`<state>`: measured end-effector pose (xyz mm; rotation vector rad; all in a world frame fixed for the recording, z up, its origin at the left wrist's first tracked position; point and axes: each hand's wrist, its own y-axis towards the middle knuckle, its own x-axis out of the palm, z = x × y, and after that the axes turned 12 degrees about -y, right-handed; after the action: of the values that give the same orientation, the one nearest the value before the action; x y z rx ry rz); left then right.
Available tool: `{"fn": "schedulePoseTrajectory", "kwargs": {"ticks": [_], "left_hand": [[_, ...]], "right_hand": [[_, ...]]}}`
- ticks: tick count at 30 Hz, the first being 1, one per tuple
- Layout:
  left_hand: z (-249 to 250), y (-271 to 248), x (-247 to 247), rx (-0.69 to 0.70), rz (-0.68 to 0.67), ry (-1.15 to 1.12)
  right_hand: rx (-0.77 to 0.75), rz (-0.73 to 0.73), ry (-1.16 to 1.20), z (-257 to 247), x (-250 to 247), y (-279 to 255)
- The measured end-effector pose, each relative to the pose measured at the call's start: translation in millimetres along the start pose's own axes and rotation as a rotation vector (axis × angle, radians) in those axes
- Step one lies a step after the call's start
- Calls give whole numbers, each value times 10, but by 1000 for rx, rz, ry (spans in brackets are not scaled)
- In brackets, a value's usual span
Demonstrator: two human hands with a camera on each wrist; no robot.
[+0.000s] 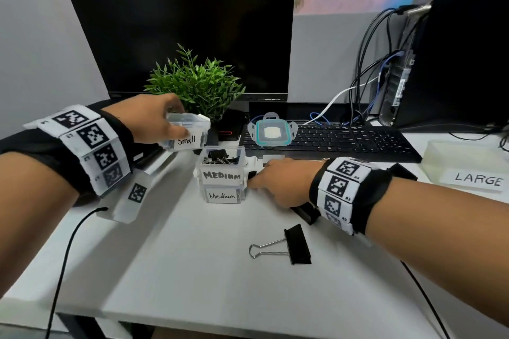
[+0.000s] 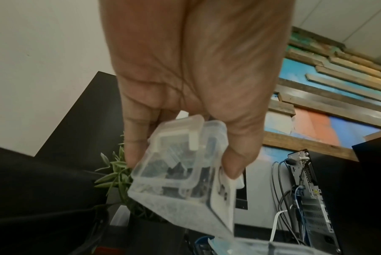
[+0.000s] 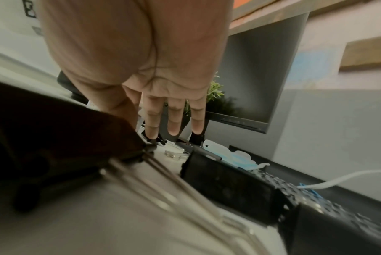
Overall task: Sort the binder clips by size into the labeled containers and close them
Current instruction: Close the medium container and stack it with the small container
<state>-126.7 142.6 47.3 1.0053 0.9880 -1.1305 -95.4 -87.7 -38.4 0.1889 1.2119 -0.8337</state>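
My left hand [image 1: 176,118] grips a clear box labelled "Small" [image 1: 190,135] and holds it in the air, left of and above the other boxes. In the left wrist view its lid is on, with thumb and fingers clamping the small box [image 2: 180,172]. A box marked "MEDIUM" [image 1: 223,173] is stacked on a second one labelled "Medium" [image 1: 222,196]; the upper one is open, with black clips inside. My right hand [image 1: 259,177] reaches in just right of this stack, and its straight fingers [image 3: 174,120] touch a small black clip [image 1: 252,175] on the desk.
One large black binder clip [image 1: 297,245] lies on the white desk in front; another [image 1: 305,213] sits under my right wrist. The "LARGE" tub [image 1: 468,165] stands at the right. A teal-rimmed lid [image 1: 272,132] rests on the keyboard [image 1: 358,140]. A potted plant [image 1: 195,85] and a monitor stand behind.
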Motion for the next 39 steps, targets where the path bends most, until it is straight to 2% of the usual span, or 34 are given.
{"fn": "schedulePoseTrajectory", "kwargs": {"ticks": [5,10,18,27,30,33,39], "left_hand": [[-23,-64,-155,8,75,11],[132,-123,-175,71,74,-101],[597,-222,34,217,-26,-252],[907,-229,357,316,-100,-190],[945,-280,433,371,-145,-201],[976,-360,526,433,-201,-148],[933,-416,833,349,-284,-31]], "right_hand": [[17,-22,36,-4,15,-6],[48,-92,21,65,32,-7],[92,-115,79,168,101,-102],[112,-127,38,288,107,-198],[166,-101,46,356,109,-254],[198,11,138,454,174,-299],[266,179,434,580,216,-309]]}}
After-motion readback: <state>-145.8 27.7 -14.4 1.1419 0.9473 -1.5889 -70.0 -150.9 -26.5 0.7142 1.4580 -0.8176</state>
